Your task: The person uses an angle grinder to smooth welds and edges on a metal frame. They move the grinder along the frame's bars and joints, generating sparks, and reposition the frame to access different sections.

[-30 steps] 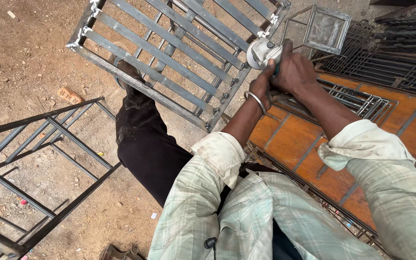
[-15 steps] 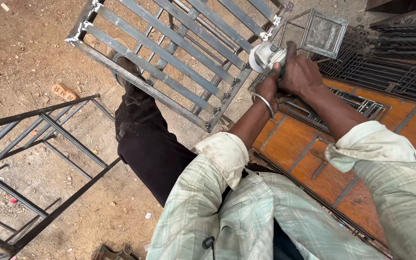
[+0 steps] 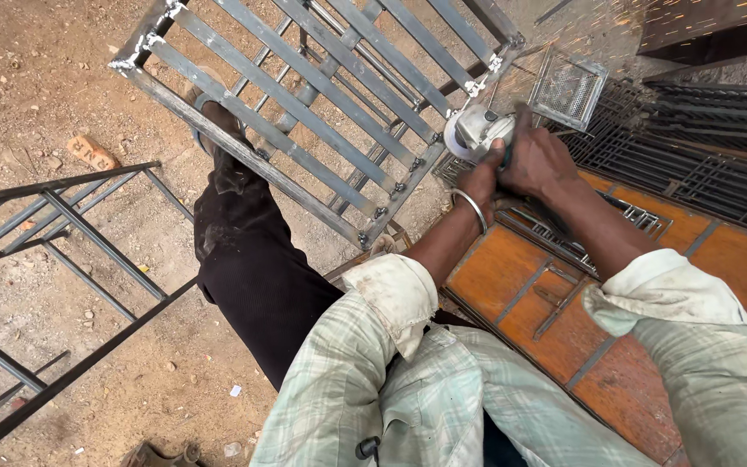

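Gripping angle grinder (image 3: 475,131), both hands

Two hands (image 3: 520,164), one angle grinder (image 3: 475,131), two metal grille frames (image 3: 322,112), one brick (image 3: 92,153).

Pale green checked shirt, cuffs rolled and grimy — black trousers (image 3: 252,277), a thin metal bangle (image 3: 470,207) on the left wrist.

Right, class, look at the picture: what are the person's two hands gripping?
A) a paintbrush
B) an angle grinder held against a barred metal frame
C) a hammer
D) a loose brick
B: both the left hand and right hand close around a grey angle grinder at the edge of the barred metal frame, and sparks fly beyond it.
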